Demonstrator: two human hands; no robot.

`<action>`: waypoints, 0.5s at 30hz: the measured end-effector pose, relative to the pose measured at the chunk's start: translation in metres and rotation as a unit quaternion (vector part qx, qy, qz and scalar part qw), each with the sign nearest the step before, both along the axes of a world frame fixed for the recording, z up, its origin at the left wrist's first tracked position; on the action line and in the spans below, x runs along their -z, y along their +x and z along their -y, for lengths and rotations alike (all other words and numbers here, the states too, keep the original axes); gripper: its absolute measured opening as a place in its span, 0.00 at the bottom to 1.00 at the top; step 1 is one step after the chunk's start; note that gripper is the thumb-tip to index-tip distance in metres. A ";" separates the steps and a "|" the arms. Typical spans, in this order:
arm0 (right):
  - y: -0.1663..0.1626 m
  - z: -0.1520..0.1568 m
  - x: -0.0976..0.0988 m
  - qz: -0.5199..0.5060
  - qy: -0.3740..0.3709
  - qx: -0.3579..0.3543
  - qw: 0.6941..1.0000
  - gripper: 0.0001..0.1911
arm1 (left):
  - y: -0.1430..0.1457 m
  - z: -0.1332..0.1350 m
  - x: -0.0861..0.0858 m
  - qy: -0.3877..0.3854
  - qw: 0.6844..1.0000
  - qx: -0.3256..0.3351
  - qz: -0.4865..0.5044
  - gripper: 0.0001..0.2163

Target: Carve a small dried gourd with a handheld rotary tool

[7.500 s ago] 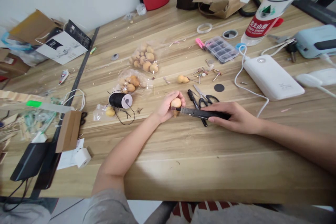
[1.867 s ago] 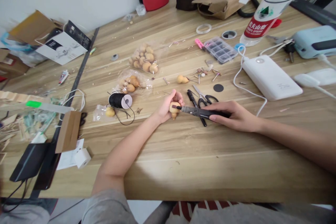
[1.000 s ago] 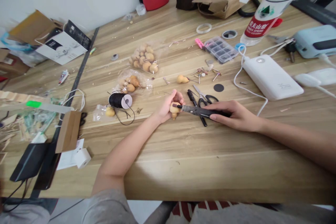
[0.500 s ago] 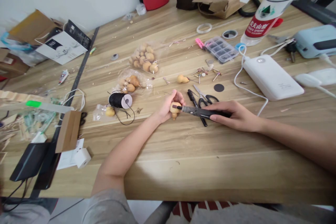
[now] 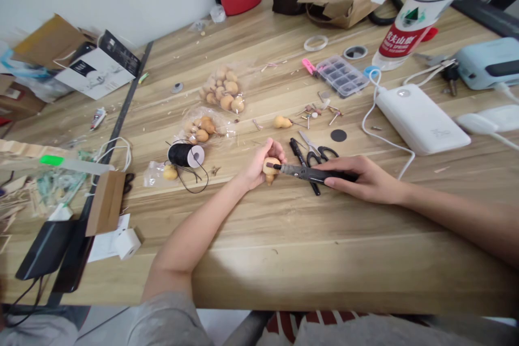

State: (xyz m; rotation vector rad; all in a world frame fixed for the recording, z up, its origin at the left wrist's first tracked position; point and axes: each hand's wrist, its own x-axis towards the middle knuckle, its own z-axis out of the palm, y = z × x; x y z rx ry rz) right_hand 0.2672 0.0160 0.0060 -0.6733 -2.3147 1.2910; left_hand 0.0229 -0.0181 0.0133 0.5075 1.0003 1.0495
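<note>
My left hand (image 5: 261,165) is closed around a small tan gourd (image 5: 269,177), its narrow end toward me. In my right hand (image 5: 363,179) is a black pen-shaped rotary tool (image 5: 310,173), lying nearly level and pointing left. Its brownish tip meets or overlaps the gourd's round side; whether it presses on the surface I cannot tell. Just beyond the tool, a black marker (image 5: 299,152) and scissors (image 5: 311,148) rest on the wooden table (image 5: 284,248), partly hidden beneath it. Another gourd (image 5: 281,122) lies farther back, close to several small grinding bits (image 5: 314,113).
Bags of small gourds (image 5: 223,89) and a black thread spool (image 5: 185,155) sit on the left. Toward the right are a compartment box (image 5: 341,75), a white power bank (image 5: 424,119) with its cable, and a tall water bottle (image 5: 409,21). Cardboard boxes (image 5: 99,65) stand far left.
</note>
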 end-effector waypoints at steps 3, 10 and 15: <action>-0.001 0.001 -0.002 -0.003 -0.003 -0.015 1.000 0.18 | 0.000 0.000 -0.001 0.001 1.000 -0.007 0.011 0.19; 0.000 0.000 0.001 0.002 0.006 0.015 1.000 0.19 | 0.000 0.000 0.001 0.012 1.000 0.004 0.005 0.19; -0.001 0.002 -0.002 -0.010 0.000 -0.025 1.000 0.18 | 0.000 0.000 0.001 0.006 1.000 -0.003 0.011 0.16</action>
